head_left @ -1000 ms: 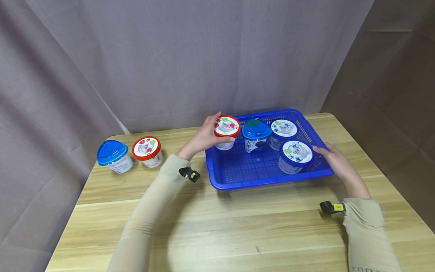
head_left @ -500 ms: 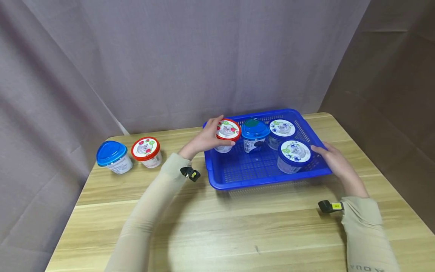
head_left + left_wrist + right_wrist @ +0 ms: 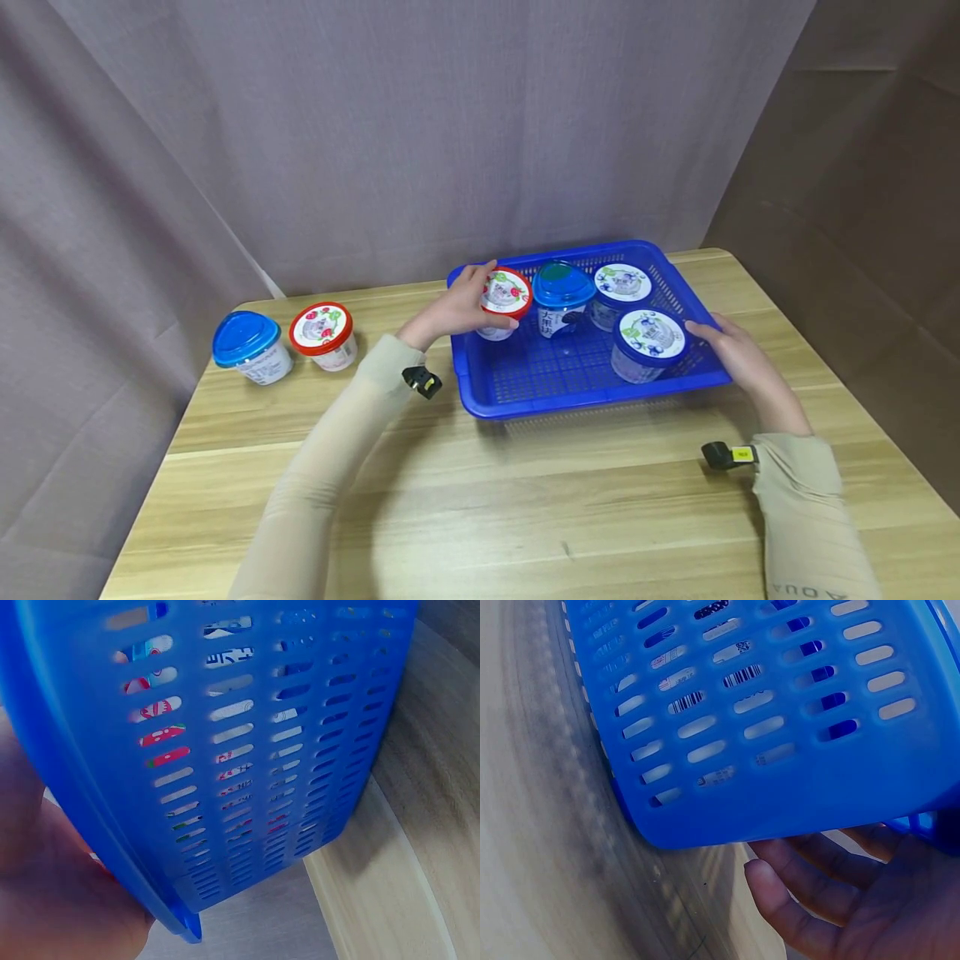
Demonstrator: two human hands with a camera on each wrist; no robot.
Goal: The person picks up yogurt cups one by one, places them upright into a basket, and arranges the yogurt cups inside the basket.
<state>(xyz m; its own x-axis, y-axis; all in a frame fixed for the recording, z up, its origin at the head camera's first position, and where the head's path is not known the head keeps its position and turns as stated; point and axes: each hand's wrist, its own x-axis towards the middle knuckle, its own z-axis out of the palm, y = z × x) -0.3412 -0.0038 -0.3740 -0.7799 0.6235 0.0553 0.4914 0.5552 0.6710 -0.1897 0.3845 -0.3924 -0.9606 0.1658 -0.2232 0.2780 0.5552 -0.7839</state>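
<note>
My left hand (image 3: 453, 310) reaches over the left rim of a blue plastic basket (image 3: 600, 407) and grips a red-lidded yogurt cup (image 3: 506, 291), thumb in front and fingers behind. That cup stands upright at the basket's back left. To its right is a blue-lidded cup (image 3: 562, 286), then a dark-blue-lidded cup (image 3: 622, 283). Another dark-blue-lidded cup (image 3: 651, 335) stands in front, near my right hand (image 3: 738, 354). This hand grips the basket's right rim, thumb on top; in the right wrist view, its fingers (image 3: 802, 900) curl beneath the rim.
On the wooden table (image 3: 465, 508), left of the basket, stand a blue-lidded cup (image 3: 252, 347) and a red-lidded cup (image 3: 324, 335). A grey curtain (image 3: 420, 133) hangs behind the table, and a brown cloth surface (image 3: 862, 200) rises along the right.
My left hand has lowered the red-lidded cup slightly into the basket, toward the blue-lidded one. The right hand keeps its hold on the rim.
</note>
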